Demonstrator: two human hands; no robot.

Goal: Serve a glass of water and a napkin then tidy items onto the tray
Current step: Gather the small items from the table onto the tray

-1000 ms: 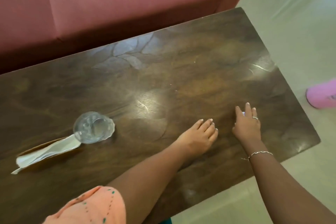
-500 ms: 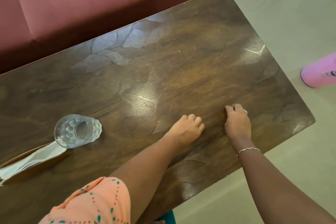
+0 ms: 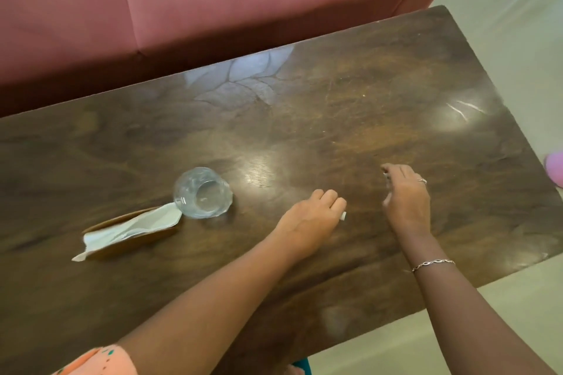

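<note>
A clear glass (image 3: 202, 192) with a little water stands left of centre on the dark wooden table (image 3: 350, 100). A white napkin (image 3: 134, 227) lies against the glass's left side, on a flat brown holder (image 3: 146, 239). My left hand (image 3: 313, 213) rests on the table to the right of the glass, curled into a fist with a small white scrap (image 3: 343, 215) showing at its edge. My right hand (image 3: 406, 195) hovers further right with its fingers loosely curled. A tiny pale bit shows at its fingertips, too small to identify. No tray is in view.
A pink sofa (image 3: 213, 0) runs along the table's far edge. Pale floor (image 3: 502, 9) lies to the right and at the near right corner. A pink object (image 3: 556, 167) sits at the right frame edge.
Both hands went from lying flat with spread fingers to curled. My left hand closed into a fist and my right hand lifted slightly. The camera view shifted; glass and napkin stayed put.
</note>
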